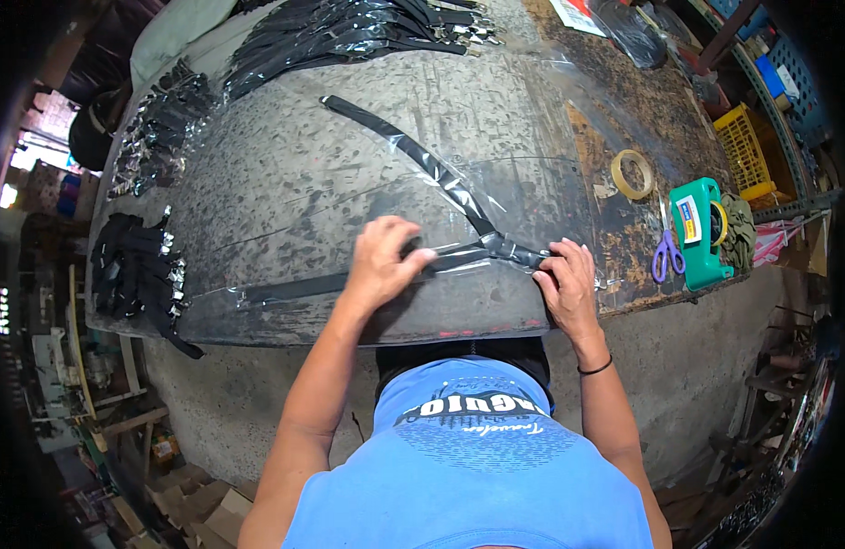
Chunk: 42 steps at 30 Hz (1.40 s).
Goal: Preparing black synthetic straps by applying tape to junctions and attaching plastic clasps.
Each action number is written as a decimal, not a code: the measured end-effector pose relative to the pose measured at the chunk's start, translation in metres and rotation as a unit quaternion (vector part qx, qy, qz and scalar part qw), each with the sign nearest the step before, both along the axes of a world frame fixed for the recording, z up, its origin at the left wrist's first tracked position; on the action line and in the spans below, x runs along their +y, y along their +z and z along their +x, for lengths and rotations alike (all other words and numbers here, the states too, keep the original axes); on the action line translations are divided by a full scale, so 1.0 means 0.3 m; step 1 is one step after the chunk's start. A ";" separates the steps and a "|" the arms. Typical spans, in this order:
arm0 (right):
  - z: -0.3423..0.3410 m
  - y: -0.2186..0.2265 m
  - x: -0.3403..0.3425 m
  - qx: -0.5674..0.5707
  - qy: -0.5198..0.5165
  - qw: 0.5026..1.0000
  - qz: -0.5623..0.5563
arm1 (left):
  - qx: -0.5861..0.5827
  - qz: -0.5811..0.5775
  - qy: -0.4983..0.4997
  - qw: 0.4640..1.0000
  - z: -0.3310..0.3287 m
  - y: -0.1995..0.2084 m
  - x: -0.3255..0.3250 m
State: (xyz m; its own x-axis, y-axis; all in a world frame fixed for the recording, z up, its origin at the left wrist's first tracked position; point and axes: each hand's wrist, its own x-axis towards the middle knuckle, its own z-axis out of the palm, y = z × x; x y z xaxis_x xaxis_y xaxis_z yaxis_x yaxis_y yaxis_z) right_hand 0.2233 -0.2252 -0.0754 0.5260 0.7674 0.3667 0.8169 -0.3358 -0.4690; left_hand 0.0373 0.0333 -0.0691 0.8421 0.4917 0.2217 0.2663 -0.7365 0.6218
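In front of me on the table lie black Y-shaped suspenders (402, 148), partly covered in shiny clear plastic. One strap runs to the far left; another stretches left along the near side. They join near the middle, with a short end toward the right. My left hand (378, 261) is over the near strap, fingers bent and thumb apart, with a gap between them. The fingers and thumb of my right hand (569, 282) close on the short right end, whose tip they hide.
Piles of black straps with metal clips (340, 37) lie at the far side and left. At right are a tape roll (632, 175), purple-handled scissors (667, 257) and a green tape dispenser (697, 238). Beyond them stands a yellow crate (747, 151). The table's near edge is beside my waist.
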 end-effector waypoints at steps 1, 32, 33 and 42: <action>0.006 -0.004 -0.005 -0.001 -0.005 1.000 0.008 | -0.002 0.029 0.034 0.999 -0.051 -0.003 0.041; 0.008 0.016 0.011 -0.034 -0.034 0.999 -0.012 | 0.099 0.152 0.373 0.910 -0.982 -0.119 0.500; 0.007 0.016 0.014 -0.036 -0.031 0.999 -0.011 | 0.107 0.148 0.381 0.906 -0.995 -0.118 0.498; 0.018 -0.014 -0.009 -0.022 -0.025 0.999 -0.004 | 0.184 0.137 0.410 0.883 -1.029 -0.141 0.464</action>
